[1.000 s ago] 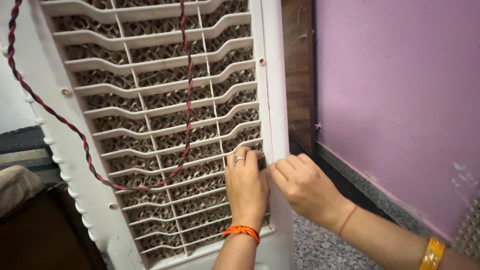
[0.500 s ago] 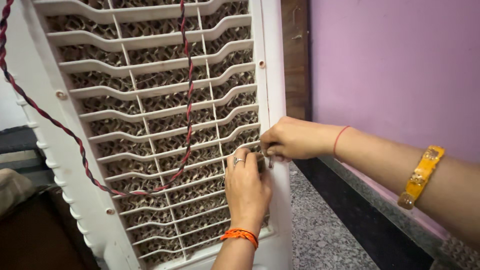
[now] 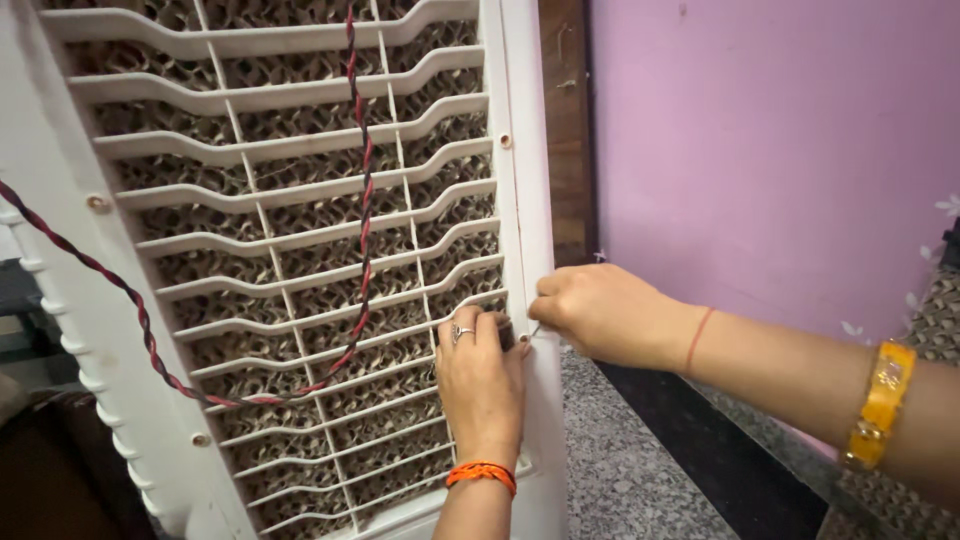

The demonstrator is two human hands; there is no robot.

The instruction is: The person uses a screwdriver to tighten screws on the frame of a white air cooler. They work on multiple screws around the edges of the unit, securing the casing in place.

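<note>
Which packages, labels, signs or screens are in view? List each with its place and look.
None in view: only a white louvred cooler panel with a red-and-black twisted wire across it, a pink wall, and the left hand and right hand at the panel's right edge.

The white moulded plastic grille panel (image 3: pixel 290 250) looks smooth with a faint sheen on its wavy slats. Behind the slats sits a brown honeycomb pad (image 3: pixel 300 215), papery, matt and rough. A twisted red and black wire (image 3: pixel 362 200) hangs across the panel in glossy plastic insulation.

The left hand (image 3: pixel 480 385) wears a shiny metal ring and an orange thread wristband. The right hand (image 3: pixel 600 315) pinches a thin bright metal pin (image 3: pixel 534 331); its arm carries a glossy yellow bangle (image 3: pixel 878 405).

The pink painted wall (image 3: pixel 780 150) is matt, and the grey speckled stone floor (image 3: pixel 620 470) looks slightly polished.
</note>
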